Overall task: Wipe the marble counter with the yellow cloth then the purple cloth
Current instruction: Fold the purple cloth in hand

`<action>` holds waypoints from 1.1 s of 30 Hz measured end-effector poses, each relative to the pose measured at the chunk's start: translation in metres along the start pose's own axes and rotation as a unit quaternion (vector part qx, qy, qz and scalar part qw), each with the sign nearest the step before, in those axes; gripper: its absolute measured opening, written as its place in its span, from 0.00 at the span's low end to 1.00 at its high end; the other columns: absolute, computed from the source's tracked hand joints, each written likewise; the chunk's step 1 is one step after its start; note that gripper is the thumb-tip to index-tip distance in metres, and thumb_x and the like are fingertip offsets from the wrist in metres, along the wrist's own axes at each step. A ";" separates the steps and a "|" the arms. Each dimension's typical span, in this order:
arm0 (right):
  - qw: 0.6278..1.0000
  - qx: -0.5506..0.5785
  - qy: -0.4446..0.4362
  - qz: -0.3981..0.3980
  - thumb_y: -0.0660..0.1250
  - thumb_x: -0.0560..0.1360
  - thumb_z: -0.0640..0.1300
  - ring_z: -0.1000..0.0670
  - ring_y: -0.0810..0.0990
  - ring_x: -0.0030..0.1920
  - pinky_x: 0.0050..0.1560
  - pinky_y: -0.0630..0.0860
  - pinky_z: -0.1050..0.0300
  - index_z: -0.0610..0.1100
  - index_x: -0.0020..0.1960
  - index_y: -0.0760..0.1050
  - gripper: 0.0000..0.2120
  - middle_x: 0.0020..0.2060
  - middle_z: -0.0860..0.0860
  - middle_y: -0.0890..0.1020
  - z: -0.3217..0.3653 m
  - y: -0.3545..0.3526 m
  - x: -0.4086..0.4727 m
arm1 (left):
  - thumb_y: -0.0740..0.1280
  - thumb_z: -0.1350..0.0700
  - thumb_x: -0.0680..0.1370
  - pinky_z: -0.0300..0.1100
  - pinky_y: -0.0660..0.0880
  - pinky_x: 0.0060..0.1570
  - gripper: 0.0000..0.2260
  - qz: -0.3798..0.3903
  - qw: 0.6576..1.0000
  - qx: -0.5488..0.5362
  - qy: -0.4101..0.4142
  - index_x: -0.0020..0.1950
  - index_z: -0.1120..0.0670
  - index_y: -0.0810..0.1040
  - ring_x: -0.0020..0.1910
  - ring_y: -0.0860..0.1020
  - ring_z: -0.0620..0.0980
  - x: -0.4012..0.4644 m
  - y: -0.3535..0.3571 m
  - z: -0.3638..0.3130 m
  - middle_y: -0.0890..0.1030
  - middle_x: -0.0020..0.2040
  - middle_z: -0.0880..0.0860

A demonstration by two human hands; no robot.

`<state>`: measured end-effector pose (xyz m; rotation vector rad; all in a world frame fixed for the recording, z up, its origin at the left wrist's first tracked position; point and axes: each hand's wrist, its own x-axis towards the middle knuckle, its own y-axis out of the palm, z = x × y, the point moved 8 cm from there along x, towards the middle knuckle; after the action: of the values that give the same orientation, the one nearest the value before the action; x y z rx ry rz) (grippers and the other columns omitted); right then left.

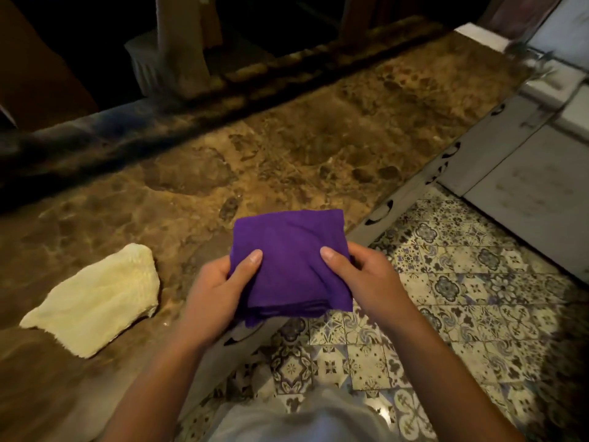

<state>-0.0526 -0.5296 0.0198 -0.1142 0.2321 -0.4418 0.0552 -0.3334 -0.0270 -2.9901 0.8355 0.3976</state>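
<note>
Purple cloth folded, pinched at both sides by left hand and right hand; counter lies beyond fingertips; yellow cloth left of left hand.

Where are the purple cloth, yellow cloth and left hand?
purple cloth (288,250): head view, middle of its top face.
yellow cloth (92,298): head view, centre of the folded pad.
left hand (220,282): head view, back of the hand.

The purple cloth is being held up, folded into a thick square, above the near edge of the marble counter. It is being pinched on both sides. The yellow cloth is lying flat and fluffy on the brown, spotty counter, off to the left, apart from the purple one.
</note>
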 end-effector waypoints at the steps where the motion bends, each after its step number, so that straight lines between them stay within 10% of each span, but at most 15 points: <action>1: 1.000 -0.013 -0.009 0.010 0.70 0.81 0.50 0.58 0.88 0.48 0.44 0.81 0.66 0.60 0.50 0.87 0.08 0.48 0.58 0.89 0.003 0.005 0.015 | 0.70 0.37 0.75 0.36 0.80 0.43 0.15 -0.018 1.000 0.005 0.004 0.50 0.45 0.89 0.44 0.86 0.41 0.009 -0.008 -0.003 0.90 0.47 0.48; 7: 0.993 -0.087 -0.031 0.068 0.72 0.78 0.54 0.61 0.86 0.45 0.47 0.80 0.63 0.54 0.48 0.87 0.06 0.45 0.59 0.89 -0.001 0.036 0.119 | 0.69 0.46 0.82 0.36 0.74 0.35 0.17 -0.145 0.983 0.112 -0.006 0.45 0.57 0.87 0.36 0.81 0.43 0.052 -0.052 -0.003 0.88 0.44 0.56; 14: 0.971 -0.169 -0.056 0.159 0.69 0.75 0.59 0.54 0.84 0.40 0.45 0.78 0.54 0.48 0.46 0.86 0.15 0.39 0.54 0.88 -0.018 0.091 0.203 | 0.68 0.45 0.83 0.38 0.70 0.33 0.15 -0.277 0.928 0.242 -0.051 0.39 0.48 0.83 0.31 0.79 0.35 0.067 -0.084 0.004 0.84 0.34 0.45; 18: 0.938 -0.260 -0.107 0.204 0.70 0.78 0.57 0.47 0.84 0.42 0.45 0.78 0.52 0.43 0.48 0.85 0.16 0.39 0.49 0.87 -0.019 0.120 0.227 | 0.68 0.44 0.82 0.46 0.68 0.35 0.15 -0.345 0.878 0.323 -0.078 0.45 0.54 0.85 0.38 0.82 0.54 0.071 -0.100 0.002 0.84 0.36 0.51; 28: 0.896 -0.369 -0.120 0.218 0.72 0.76 0.58 0.48 0.72 0.31 0.28 0.61 0.59 0.46 0.31 0.70 0.23 0.25 0.53 0.73 -0.032 0.134 0.240 | 0.65 0.40 0.81 0.42 0.63 0.30 0.16 -0.377 0.806 0.441 -0.116 0.53 0.50 0.84 0.43 0.83 0.55 0.073 -0.099 0.011 0.84 0.40 0.50; 33: 0.892 -0.400 -0.107 0.182 0.67 0.76 0.64 0.42 0.82 0.46 0.43 0.75 0.51 0.49 0.46 0.75 0.18 0.40 0.49 0.83 -0.028 0.122 0.233 | 0.69 0.38 0.79 0.43 0.68 0.37 0.17 -0.377 0.796 0.464 -0.099 0.58 0.50 0.79 0.51 0.84 0.55 0.064 -0.097 0.006 0.82 0.50 0.50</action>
<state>0.1953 -0.5227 -0.0723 -0.9126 0.1998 0.0690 0.1556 -0.2823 -0.0544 -2.0253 -0.2136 0.1680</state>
